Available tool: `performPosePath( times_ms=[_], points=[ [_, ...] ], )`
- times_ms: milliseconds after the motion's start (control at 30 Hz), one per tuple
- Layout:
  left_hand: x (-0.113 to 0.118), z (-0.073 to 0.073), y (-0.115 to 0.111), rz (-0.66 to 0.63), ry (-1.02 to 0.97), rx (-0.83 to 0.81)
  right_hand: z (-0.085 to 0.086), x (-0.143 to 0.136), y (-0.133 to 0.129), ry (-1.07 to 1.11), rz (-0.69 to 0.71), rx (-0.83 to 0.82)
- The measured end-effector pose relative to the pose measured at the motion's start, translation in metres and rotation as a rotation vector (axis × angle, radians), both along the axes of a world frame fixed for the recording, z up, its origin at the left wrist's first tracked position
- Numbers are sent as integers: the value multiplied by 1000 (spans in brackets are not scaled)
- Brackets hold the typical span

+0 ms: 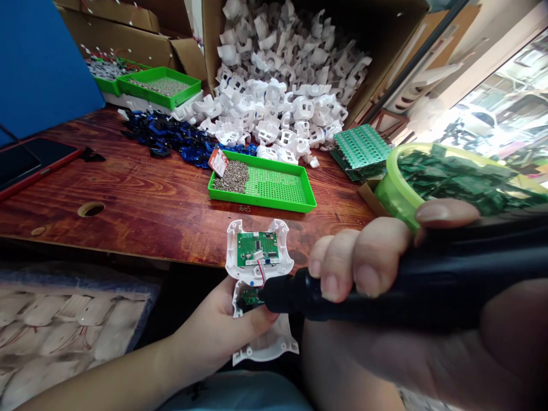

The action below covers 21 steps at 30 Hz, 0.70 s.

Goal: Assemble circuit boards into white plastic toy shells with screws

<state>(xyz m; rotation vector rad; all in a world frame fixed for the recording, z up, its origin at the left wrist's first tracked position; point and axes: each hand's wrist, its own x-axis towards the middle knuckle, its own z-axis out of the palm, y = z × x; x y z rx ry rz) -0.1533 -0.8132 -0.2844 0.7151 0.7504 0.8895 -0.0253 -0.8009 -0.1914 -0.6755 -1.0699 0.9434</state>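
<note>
My left hand (pixel 237 319) grips a white plastic housing (pixel 280 337) at the table's front edge. A small green circuit board shows inside it, near my thumb. Just above sits another white shell part (pixel 231 265) with a larger green circuit board (pixel 246 245), and a red and white wire runs down from that board. My right hand (pixel 363 257) is wrapped round a black electric screwdriver (pixel 325 297), held level from the right. The tool's tip points into the housing by the small board; whether it touches a screw is hidden.
A green tray (pixel 278 188) of small screws stands behind the housing. Blue-black parts (pixel 171 134) and a heap of white shells (pixel 278 108) lie farther back. Stacked green boards (pixel 362 148) and a yellow-green basket (pixel 400 182) stand right. A phone-like device (pixel 34 160) lies left.
</note>
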Motion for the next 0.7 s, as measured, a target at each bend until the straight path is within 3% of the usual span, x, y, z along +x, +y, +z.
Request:
performPosePath(
  times_ms=[267, 567, 700],
  points=[
    [-2, 1, 3, 21, 128, 47, 2, -2, 0, 30, -52, -40],
    [3, 8, 3, 153, 218, 56, 1, -2, 2, 33, -52, -30],
    [3, 9, 4, 120, 217, 84, 1, -2, 1, 29, -43, -43]
  ],
)
